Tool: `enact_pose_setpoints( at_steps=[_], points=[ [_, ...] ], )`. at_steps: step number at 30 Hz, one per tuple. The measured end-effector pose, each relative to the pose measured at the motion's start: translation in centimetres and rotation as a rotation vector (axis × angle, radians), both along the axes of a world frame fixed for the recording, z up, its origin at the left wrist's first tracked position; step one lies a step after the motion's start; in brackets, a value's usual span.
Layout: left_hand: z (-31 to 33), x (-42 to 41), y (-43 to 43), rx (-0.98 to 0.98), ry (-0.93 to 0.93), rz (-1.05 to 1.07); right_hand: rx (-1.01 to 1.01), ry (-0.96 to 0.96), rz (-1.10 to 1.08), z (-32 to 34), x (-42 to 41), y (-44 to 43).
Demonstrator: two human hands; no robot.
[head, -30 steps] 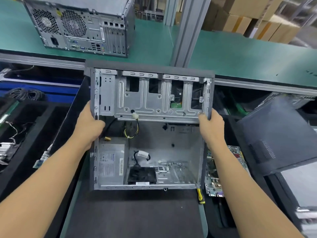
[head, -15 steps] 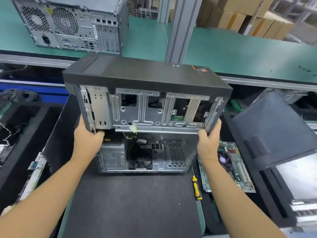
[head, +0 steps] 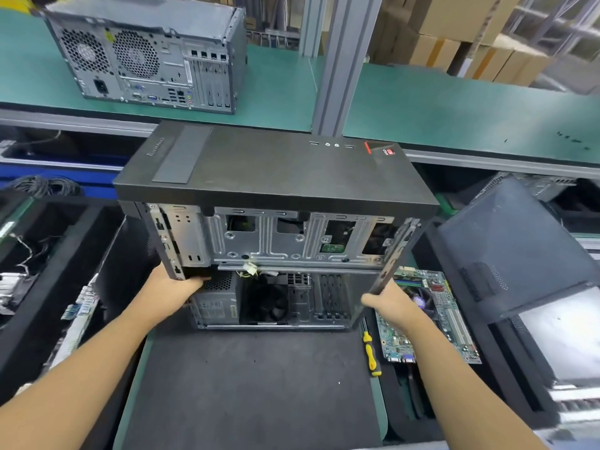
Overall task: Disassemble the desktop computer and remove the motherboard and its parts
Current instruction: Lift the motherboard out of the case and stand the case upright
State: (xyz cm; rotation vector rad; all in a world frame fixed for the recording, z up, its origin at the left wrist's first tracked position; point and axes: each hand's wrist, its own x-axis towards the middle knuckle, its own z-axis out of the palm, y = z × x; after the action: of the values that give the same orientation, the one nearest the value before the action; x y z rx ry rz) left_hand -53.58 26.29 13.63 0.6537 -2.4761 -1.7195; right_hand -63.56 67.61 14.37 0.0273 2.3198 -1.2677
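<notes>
Both outstretched: left hand (head: 177,286), right hand (head: 389,302) gripping case (head: 276,167).

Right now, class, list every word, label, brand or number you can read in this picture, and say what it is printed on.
No text can be read for certain.
Blurred: brand lettering on the front panel.
Too small: red sticker on that panel.
Too small: power supply label.
Too small: motherboard print.

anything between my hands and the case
Nothing visible: the left hand grips the case at its lower left edge, the right hand at its lower right edge.
</notes>
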Motion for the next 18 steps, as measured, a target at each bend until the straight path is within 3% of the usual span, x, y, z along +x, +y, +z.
enact_pose_setpoints(
  at_steps=[8,18],
  points=[
    [0.7,-4.6,-2.3,-0.067,-0.047,-0.011,-0.156,0.126,-0.123,0.6,-2.4,-2.2],
    [-0.6,-8.4,-3.0,0.105,0.119,0.091,-0.199,0.258,-0.216,0.2,-6.1,-4.7]
  ],
)
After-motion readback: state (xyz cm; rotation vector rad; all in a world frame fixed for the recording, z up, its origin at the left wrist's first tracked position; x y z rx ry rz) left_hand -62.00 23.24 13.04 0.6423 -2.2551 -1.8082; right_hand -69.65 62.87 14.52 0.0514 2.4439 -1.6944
